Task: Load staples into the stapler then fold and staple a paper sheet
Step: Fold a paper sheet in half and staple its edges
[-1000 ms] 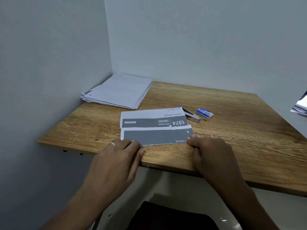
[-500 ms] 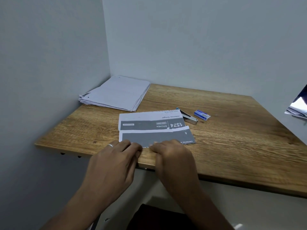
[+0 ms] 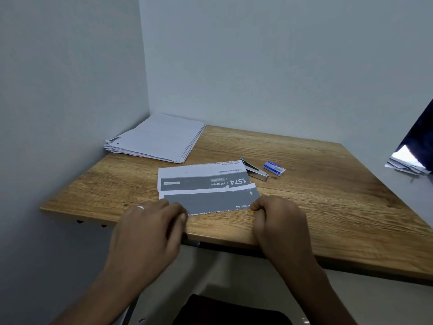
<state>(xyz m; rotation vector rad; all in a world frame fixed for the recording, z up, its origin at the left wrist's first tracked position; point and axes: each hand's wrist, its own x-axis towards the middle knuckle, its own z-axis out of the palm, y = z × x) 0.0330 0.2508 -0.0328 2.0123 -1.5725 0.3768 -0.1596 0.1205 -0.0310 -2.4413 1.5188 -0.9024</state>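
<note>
A: Well, lying folded on the wooden worktop (image 3: 328, 207), near its front edge: the paper sheet (image 3: 206, 188), grey printed flap turned up over the lower half, "1574 KITCHEN" upside down above it.

B: And pressed down at both near corners. Left hand (image 3: 150, 231) flat on the near-left corner, fingers (image 3: 173, 212) extended and close together, gripping nothing (ring on one of them). Right hand (image 3: 278, 221) at the near-right corner, fingers (image 3: 257, 206) curled; pinching the edge or only pressing it, cannot tell.

A: Beyond the sheet, just past its far-right corner: the stapler (image 3: 254, 170), metal and dark, lying untouched. Open or shut, hard to say from here.

B: Right beside that, the small blue staple box (image 3: 274, 168), apart from both hands.

A: Further back, in the left corner against the walls: a stack of white paper (image 3: 159, 139), edges slightly fanned.
</note>
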